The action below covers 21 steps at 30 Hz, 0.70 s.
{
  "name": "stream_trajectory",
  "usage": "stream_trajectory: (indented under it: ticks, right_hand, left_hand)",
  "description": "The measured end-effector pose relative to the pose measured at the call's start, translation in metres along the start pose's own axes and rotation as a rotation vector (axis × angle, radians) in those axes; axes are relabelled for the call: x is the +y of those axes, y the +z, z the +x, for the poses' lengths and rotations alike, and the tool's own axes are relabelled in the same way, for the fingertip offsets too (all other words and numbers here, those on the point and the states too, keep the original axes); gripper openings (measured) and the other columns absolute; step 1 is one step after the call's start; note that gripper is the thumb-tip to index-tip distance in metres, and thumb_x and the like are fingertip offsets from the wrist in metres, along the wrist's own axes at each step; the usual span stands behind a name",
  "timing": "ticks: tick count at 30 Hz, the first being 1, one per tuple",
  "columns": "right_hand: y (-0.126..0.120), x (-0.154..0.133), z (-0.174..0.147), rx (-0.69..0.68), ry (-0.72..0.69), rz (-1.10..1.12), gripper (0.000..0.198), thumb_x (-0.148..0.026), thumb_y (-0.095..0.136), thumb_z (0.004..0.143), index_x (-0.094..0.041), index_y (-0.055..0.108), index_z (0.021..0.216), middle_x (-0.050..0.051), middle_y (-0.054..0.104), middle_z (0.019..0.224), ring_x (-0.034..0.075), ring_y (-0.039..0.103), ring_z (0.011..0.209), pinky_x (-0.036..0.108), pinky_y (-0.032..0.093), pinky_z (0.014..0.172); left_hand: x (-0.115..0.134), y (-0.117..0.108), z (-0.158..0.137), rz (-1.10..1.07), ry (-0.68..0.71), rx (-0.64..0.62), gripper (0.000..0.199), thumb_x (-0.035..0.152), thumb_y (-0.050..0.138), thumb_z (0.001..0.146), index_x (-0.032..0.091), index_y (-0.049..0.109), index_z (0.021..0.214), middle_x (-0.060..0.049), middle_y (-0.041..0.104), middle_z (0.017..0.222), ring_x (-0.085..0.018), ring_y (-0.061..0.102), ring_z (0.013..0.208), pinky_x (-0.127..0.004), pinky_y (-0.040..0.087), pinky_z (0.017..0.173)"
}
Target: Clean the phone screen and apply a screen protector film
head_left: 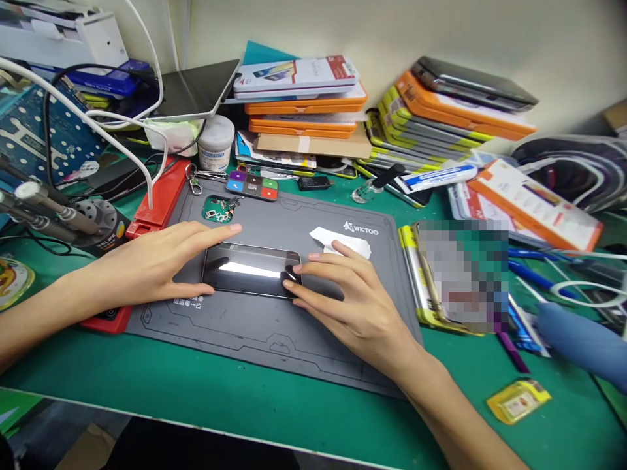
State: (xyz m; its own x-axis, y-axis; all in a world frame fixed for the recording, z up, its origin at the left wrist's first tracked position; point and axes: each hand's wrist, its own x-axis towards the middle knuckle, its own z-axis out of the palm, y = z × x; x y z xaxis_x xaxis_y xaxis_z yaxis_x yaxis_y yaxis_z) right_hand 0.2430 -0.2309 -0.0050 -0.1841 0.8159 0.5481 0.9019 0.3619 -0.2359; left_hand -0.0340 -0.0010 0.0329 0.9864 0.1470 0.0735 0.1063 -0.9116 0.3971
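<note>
A smartphone [235,277] with a dark, glossy screen lies flat on a grey work mat [274,326]. Its screen reflects a bright strip of light. My left hand [147,261] is at the phone's left end, thumb and fingers stretched apart on either side of that end. From the right, my right hand [360,303] reaches over the phone's right end; its fingers are spread and two fingertips rest on the screen near the edge. Just beyond the right hand is a crumpled white paper [343,240]. Small metal parts sit in a mat recess [218,209].
Orange and white boxes [304,108] are stacked at the back. A red device [161,196] stands left, near tool handles [53,205]. A white jar [215,140] and a small bottle [377,184] stand behind the mat. At right are yellow-edged packs [414,274] and a co-worker's blue sleeve [582,343].
</note>
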Motion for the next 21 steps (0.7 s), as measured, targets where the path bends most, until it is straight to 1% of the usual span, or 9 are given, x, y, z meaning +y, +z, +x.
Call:
stream_trajectory:
  ticks: [4,8,10,13,17,19,21]
  right_hand:
    - [-0.001,-0.001,0.000,0.014,-0.024,-0.022,0.044,-0.006,0.072,0.095,-0.036,0.074,0.128,0.001,0.078,0.118,0.022,0.069,0.120,0.058,0.052,0.119]
    - [-0.003,-0.003,0.001,0.030,-0.064,-0.047,0.041,-0.002,0.072,0.094,-0.033,0.075,0.121,-0.001,0.078,0.110,0.019,0.071,0.111,0.052,0.056,0.116]
    - [-0.005,-0.004,0.002,0.038,-0.076,-0.049,0.040,-0.002,0.073,0.093,-0.032,0.075,0.119,-0.001,0.078,0.108,0.019,0.071,0.109,0.050,0.056,0.116]
    - [-0.007,-0.004,0.002,0.036,-0.067,-0.033,0.041,-0.005,0.074,0.093,-0.035,0.076,0.120,-0.002,0.079,0.109,0.019,0.071,0.107,0.051,0.057,0.114]
    - [-0.011,-0.004,0.000,0.023,-0.060,0.018,0.037,-0.007,0.075,0.092,-0.034,0.077,0.117,0.000,0.078,0.110,0.021,0.071,0.108,0.052,0.058,0.112]
    - [-0.012,-0.005,0.000,0.041,-0.035,0.070,0.031,-0.010,0.074,0.093,-0.033,0.078,0.113,0.002,0.076,0.111,0.022,0.072,0.108,0.052,0.059,0.108]
    - [-0.011,-0.004,0.000,0.076,0.064,0.081,0.030,-0.011,0.070,0.096,-0.032,0.076,0.117,0.005,0.074,0.115,0.025,0.071,0.113,0.050,0.060,0.104]
  left_hand:
    - [0.000,0.000,0.001,0.009,0.012,-0.004,0.086,0.053,0.067,0.101,0.034,0.022,0.172,-0.014,0.059,0.154,-0.029,0.063,0.135,-0.042,0.053,0.113]
    - [0.000,-0.001,0.000,0.009,0.007,-0.012,0.085,0.053,0.065,0.103,0.034,0.020,0.172,-0.014,0.058,0.155,-0.029,0.062,0.136,-0.041,0.054,0.112]
    - [0.000,-0.001,0.000,0.001,-0.004,-0.011,0.085,0.053,0.066,0.102,0.035,0.022,0.172,-0.013,0.059,0.154,-0.029,0.063,0.135,-0.041,0.054,0.111]
    - [0.000,-0.002,0.000,-0.007,-0.011,-0.010,0.085,0.053,0.067,0.101,0.035,0.023,0.172,-0.013,0.061,0.152,-0.029,0.064,0.133,-0.041,0.055,0.109]
    - [0.001,-0.002,0.000,0.011,-0.001,-0.018,0.085,0.052,0.066,0.102,0.034,0.021,0.172,-0.014,0.061,0.151,-0.029,0.064,0.133,-0.042,0.054,0.111]
    - [0.001,-0.001,0.000,0.015,-0.006,-0.018,0.086,0.052,0.066,0.102,0.035,0.020,0.172,-0.013,0.060,0.152,-0.029,0.064,0.133,-0.042,0.055,0.110]
    - [0.000,0.000,0.000,0.016,-0.008,-0.013,0.085,0.054,0.066,0.102,0.035,0.021,0.172,-0.013,0.059,0.154,-0.029,0.063,0.134,-0.041,0.055,0.110]
